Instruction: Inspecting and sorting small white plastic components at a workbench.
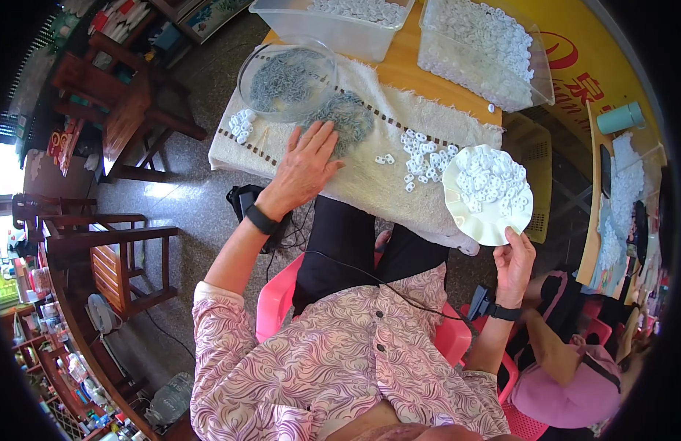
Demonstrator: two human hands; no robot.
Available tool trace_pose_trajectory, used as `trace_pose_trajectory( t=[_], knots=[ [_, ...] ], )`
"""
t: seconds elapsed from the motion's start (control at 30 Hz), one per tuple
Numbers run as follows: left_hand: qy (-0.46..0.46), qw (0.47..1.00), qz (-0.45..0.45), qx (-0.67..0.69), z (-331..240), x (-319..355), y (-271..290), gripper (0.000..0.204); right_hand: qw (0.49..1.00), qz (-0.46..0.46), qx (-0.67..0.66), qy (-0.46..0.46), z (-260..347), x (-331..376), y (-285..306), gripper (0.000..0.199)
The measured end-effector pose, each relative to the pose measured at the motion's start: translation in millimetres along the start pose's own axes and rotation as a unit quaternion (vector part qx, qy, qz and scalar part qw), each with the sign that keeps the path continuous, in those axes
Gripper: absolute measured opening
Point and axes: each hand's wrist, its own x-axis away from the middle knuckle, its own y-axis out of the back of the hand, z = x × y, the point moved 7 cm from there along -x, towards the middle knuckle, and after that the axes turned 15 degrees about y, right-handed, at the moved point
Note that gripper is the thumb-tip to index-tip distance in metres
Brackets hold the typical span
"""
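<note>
My left hand (305, 167) lies flat with fingers stretched out, its fingertips touching a loose heap of small grey metal-looking pieces (349, 121) on a cream towel (355, 180). Just beyond it stands a clear round bowl (278, 112) holding more of these grey pieces. My right hand (515, 266) pinches the near rim of a white wavy-edged plate (489, 232) between thumb and fingers. Small white plastic parts with holes (491, 176) are piled on that plate. More white parts (423, 156) lie scattered on the towel left of the plate, and a small cluster (242, 125) sits left of the bowl.
Two clear bins of white parts, one at the back middle (329, 28) and one at the back right (469, 73), stand on the wooden table (399, 67). A yellow crate (535, 195) is below right. Wooden chairs (127, 110) stand left; another person (568, 367) sits right.
</note>
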Motion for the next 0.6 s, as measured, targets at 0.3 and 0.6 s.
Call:
trace_pose_trajectory(
  t=[0.3, 0.6],
  knots=[
    [0.049, 0.998, -0.006, -0.028, 26.4, 19.8, 5.4, 0.051, 1.0, 0.015, -0.001, -0.001, -3.3, 0.4, -3.4, 0.019],
    [0.048, 0.998, -0.033, 0.0, 25.3, -7.9, 4.7, 0.048, 1.0, 0.021, 0.006, -0.013, -2.9, -7.3, -16.2, 0.021]
  ],
)
